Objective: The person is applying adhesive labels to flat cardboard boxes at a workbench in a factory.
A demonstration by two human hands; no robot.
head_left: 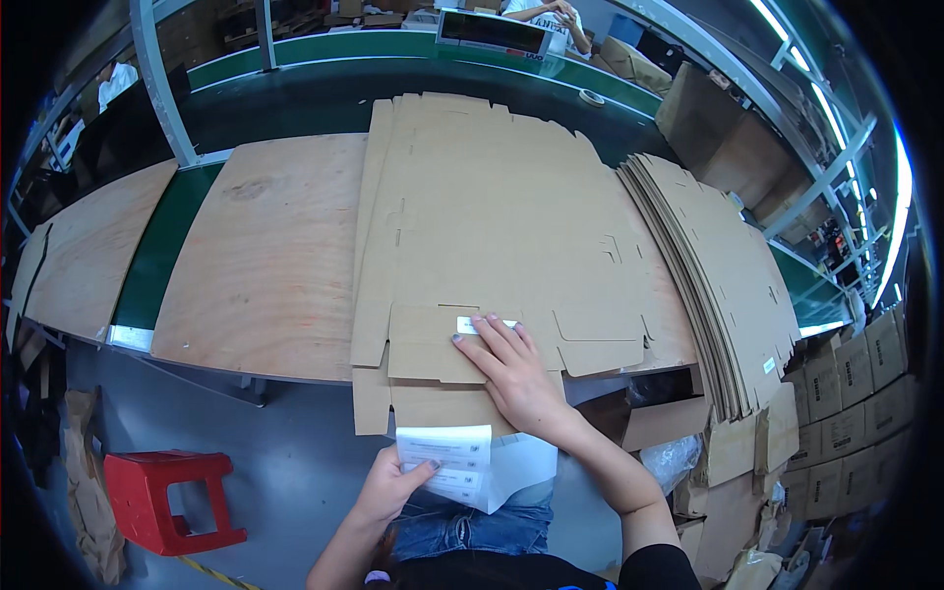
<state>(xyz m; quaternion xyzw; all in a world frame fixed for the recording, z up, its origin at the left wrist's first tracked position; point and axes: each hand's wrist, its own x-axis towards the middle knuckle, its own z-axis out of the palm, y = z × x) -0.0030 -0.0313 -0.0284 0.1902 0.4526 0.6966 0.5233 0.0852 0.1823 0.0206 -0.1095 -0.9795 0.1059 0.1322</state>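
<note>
A large flat cardboard sheet lies unfolded on the wooden bench top, with another sheet partly beneath it. My right hand presses flat on its near flap, fingers stretched over a small white label stuck there. Below the bench edge, my left hand pinches a sheet of white labels with the thumb on top. Rows of small print show on this sheet, and its backing curls away to the right over my lap.
A stack of flat cardboard leans at the right. Wooden boards cover the bench at left. On the floor stands a red stool. Closed cartons are piled at far right. A tape roll and a person are beyond.
</note>
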